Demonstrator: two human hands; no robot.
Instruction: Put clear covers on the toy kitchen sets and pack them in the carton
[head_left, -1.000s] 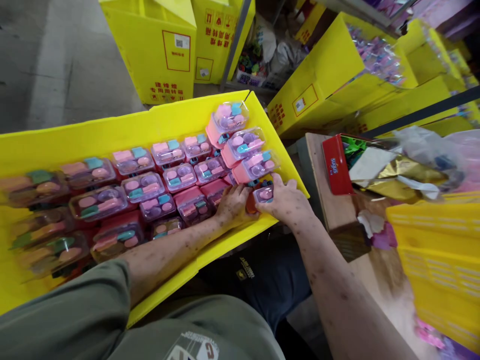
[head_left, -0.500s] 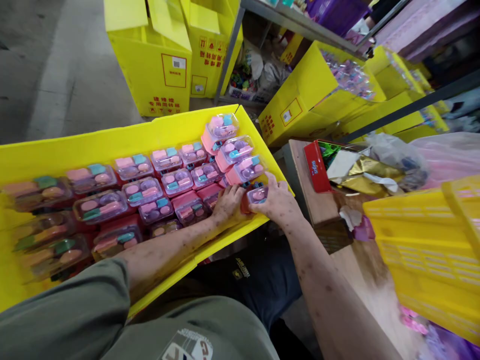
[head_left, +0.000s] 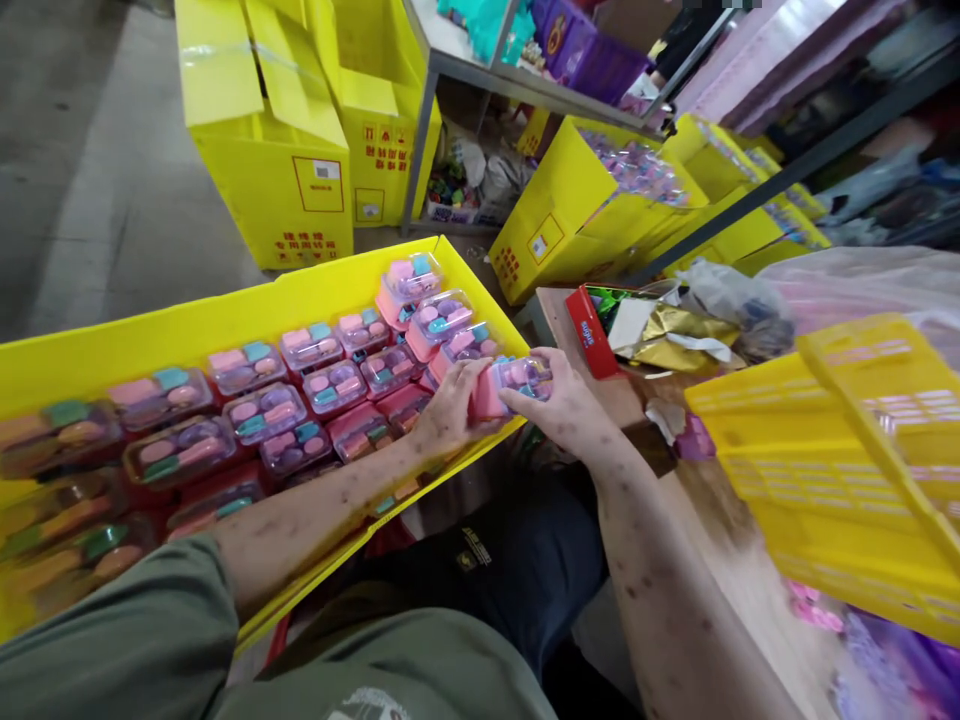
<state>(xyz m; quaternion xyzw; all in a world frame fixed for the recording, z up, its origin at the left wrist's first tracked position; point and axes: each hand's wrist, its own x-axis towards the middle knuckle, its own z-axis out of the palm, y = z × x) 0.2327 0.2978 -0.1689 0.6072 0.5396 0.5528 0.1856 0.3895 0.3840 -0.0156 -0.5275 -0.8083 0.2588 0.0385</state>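
Observation:
A long yellow box (head_left: 202, 300) holds rows of small clear-lidded packs (head_left: 334, 385) with pink, purple and teal pieces inside. At its right end my left hand (head_left: 450, 405) and my right hand (head_left: 562, 400) are closed round one pink pack (head_left: 491, 390) with a clear lid. The pack is tilted, its lid facing right, over the box's near right corner. My right fingers wrap the lid side, and my left fingers press the pink base side. My left forearm lies across the near packs.
Yellow cartons (head_left: 270, 170) stand behind on the floor, near a metal-framed shelf (head_left: 424, 130). To the right are a wooden surface (head_left: 551, 320) with a red box (head_left: 590, 330) and gold wrapping, and a yellow plastic crate (head_left: 780, 450).
The pink pack has been raised from the box's right corner and tilted, with both hands on it. The camera view has shifted, so the surroundings appear further left.

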